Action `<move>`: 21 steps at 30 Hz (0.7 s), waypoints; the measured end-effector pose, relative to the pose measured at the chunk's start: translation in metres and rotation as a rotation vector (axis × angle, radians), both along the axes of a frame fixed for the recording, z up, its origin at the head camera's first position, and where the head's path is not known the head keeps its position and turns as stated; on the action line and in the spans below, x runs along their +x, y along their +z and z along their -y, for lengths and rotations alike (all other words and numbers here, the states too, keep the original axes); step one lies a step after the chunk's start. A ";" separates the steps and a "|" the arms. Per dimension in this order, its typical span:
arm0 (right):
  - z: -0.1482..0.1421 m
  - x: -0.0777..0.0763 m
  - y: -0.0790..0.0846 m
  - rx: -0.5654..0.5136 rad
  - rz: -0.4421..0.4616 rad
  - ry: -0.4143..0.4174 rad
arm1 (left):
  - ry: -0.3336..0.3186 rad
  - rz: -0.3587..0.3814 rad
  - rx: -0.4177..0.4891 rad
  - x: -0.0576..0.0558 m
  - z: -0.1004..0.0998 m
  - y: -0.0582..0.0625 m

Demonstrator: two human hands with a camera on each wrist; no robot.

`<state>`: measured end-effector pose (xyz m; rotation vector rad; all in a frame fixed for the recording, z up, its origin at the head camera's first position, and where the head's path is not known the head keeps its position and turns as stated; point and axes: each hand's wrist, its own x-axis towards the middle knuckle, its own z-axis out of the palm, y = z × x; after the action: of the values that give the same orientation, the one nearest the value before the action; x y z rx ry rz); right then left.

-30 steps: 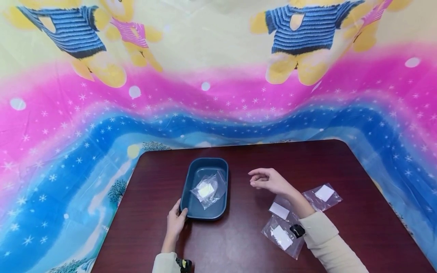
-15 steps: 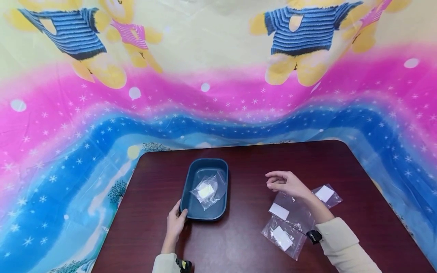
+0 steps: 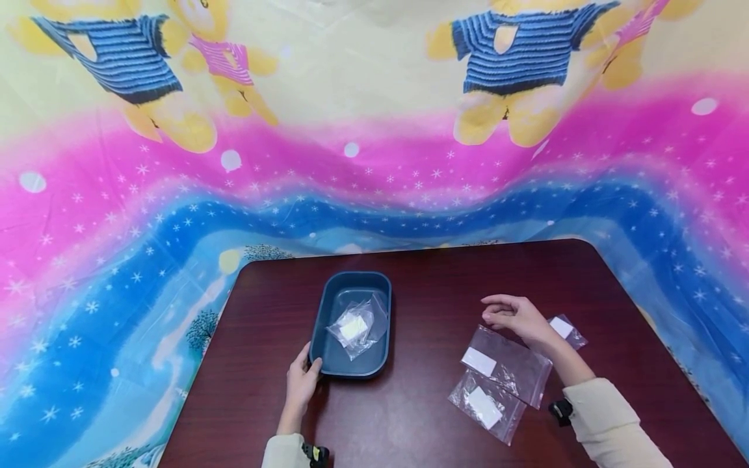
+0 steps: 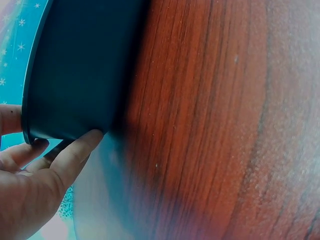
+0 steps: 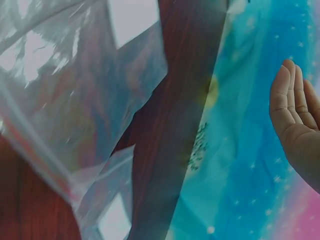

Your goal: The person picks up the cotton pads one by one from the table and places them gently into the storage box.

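Note:
My left hand (image 3: 301, 387) grips the near left corner of a dark blue rectangular tray (image 3: 345, 365), thumb at the rim. In the left wrist view, the fingers of that hand (image 4: 45, 185) lie against the tray's outer wall (image 4: 80, 65). Inside the tray is a crumpled clear plastic bag (image 3: 353, 328) with a pale label; whether it is one or more, I cannot tell. My right hand (image 3: 517, 317) hovers holding nothing, fingers loosely bent, just beyond a clear zip bag (image 3: 523, 370) with a white label. This bag overlaps another labelled bag (image 3: 484, 409) nearer me.
A third labelled bag (image 3: 563, 327) lies right of the right hand, partly hidden by the hand and forearm. The dark red-brown wooden table (image 3: 398, 416) has a rounded far edge. Behind it hangs a printed cloth (image 3: 374, 175) with bears and snowflakes.
My right hand has moved right, away from the tray and over toward the bags, uncovering more of the zip bag in the middle. The left hand and tray have stayed put.

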<state>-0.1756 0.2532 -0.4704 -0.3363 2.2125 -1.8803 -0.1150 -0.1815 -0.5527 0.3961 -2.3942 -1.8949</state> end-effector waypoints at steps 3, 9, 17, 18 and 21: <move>-0.009 0.000 -0.004 0.014 -0.014 -0.014 | -0.006 -0.004 0.001 0.000 0.000 0.000; -0.028 -0.001 -0.009 0.072 -0.048 -0.037 | -0.006 -0.006 -0.005 0.000 0.001 -0.002; -0.048 0.001 -0.014 0.152 -0.048 -0.135 | 0.007 0.002 -0.007 0.000 0.002 -0.003; -0.051 0.001 -0.015 0.161 -0.051 -0.150 | 0.006 0.001 -0.010 0.000 0.002 -0.003; -0.058 0.001 -0.017 0.187 -0.066 -0.166 | 0.005 -0.001 -0.016 -0.001 0.002 -0.003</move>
<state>-0.1750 0.3114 -0.4875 -0.1901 2.5071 -1.7423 -0.1156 -0.1832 -0.5557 0.3992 -2.4039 -1.8727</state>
